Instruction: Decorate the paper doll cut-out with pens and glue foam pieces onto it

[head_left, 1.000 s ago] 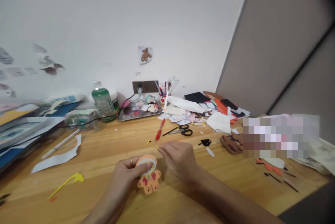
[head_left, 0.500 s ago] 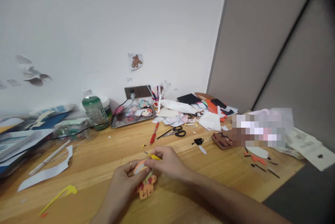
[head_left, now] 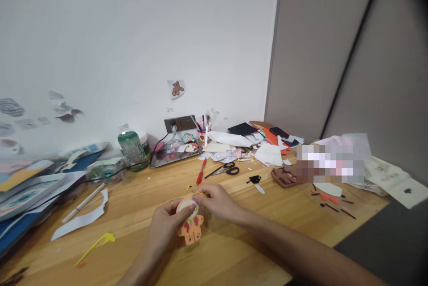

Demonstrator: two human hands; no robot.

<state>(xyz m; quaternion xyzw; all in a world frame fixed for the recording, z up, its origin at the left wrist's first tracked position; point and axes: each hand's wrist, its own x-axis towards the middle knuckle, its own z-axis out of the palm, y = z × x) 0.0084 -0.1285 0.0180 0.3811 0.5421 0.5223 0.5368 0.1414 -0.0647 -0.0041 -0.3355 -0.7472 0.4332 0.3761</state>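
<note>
My left hand (head_left: 166,222) pinches an orange paper doll cutout (head_left: 193,234) at its round head, thumb across the pale face area. The doll has red and yellow patches on its chest and dark dots below. My right hand (head_left: 218,202) is closed on a slim yellow tool (head_left: 202,194), with its fingertips at the upper right edge of the doll's head. Much of the tool is hidden by the fingers, so I cannot tell its exact kind. Just beyond the hands lie a tiny yellow scrap (head_left: 189,187) and a red pen (head_left: 201,172).
Black-handled scissors (head_left: 230,169) lie beyond my right hand. A metal tray (head_left: 174,159) with paper figures, a green bottle (head_left: 132,148) and a paper heap (head_left: 234,148) line the wall. Yellow paper (head_left: 106,238) and white strips (head_left: 83,219) lie left; a brown piece (head_left: 284,177) lies right.
The view has swung slightly left. The doll is turned more upright and shows more of its body; the yellow tool is now lower and more covered by my right fingers.
</note>
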